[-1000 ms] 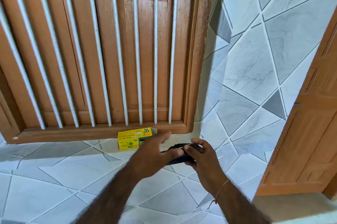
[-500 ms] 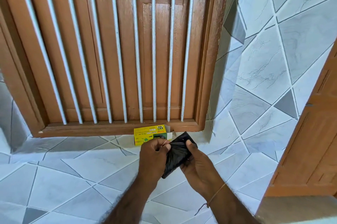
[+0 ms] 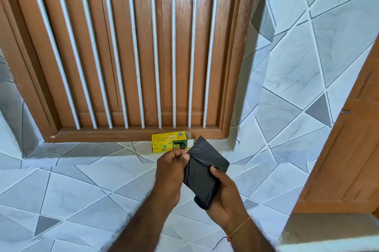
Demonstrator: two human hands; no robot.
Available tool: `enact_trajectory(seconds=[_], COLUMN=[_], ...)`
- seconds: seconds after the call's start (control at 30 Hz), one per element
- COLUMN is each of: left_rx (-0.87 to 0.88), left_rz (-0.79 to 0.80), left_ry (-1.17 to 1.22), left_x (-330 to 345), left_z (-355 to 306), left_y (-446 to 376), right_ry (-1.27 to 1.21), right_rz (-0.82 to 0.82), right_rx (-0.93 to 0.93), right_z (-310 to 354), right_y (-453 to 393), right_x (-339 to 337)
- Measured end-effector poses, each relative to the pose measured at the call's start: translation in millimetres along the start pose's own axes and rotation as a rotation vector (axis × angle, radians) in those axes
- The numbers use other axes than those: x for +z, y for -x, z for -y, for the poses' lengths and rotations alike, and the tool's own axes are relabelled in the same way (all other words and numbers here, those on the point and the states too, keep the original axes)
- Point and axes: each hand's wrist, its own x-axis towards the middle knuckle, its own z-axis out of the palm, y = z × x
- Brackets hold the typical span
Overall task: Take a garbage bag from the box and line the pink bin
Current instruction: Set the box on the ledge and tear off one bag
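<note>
A black folded roll of garbage bags (image 3: pixel 203 167) is held in front of me at lower centre. My right hand (image 3: pixel 225 196) grips its lower right side. My left hand (image 3: pixel 171 171) pinches its upper left edge, with a thin rubber band at the fingertips. The yellow garbage bag box (image 3: pixel 168 142) lies on the tiled ledge just behind the hands, its right end flap open. The pink bin is not in view.
A wooden shuttered window with white vertical bars (image 3: pixel 131 50) fills the wall above the ledge. Grey and white tiles (image 3: pixel 67 190) cover the ledge and the right wall. A wooden door (image 3: pixel 352 159) stands at the right edge.
The black roll came out from beside the box and now sits tilted upright between both hands. My left hand shifted from above it to pinching its top edge.
</note>
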Motion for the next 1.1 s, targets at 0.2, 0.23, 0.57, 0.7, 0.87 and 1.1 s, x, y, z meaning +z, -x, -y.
enact_trajectory(seconds=[0.2, 0.23, 0.57, 0.7, 0.87, 1.1], left_rx=[0.005, 0.007, 0.021, 0.038, 0.059, 0.059], left_rz=[-0.088, -0.113, -0.304, -0.309, -0.319, -0.429], left_ry=[0.140, 0.168, 0.285, 0.279, 0.271, 0.192], left_x=[10.0, 14.1, 18.1, -3.8, -29.9, -101.8], left_z=[-5.7, -5.7, 13.3, 13.6, 2.6, -10.1], left_y=[10.2, 15.1, 64.4, 76.9, 75.7, 65.1], right_ry=[-0.024, -0.016, 0.030, 0.075, 0.113, 0.167], right_rz=[0.106, 0.117, 0.263, 0.253, 0.239, 0.175], right_rx=[0.025, 0.025, 0.141, 0.152, 0.138, 0.122], right_z=[39.7, 51.2, 110.1, 115.3, 108.9, 101.2], right_y=[29.6, 34.5, 70.2, 84.9, 94.6, 97.1], right_x=[-9.4, -17.4, -74.5, -83.6, -79.9, -64.9])
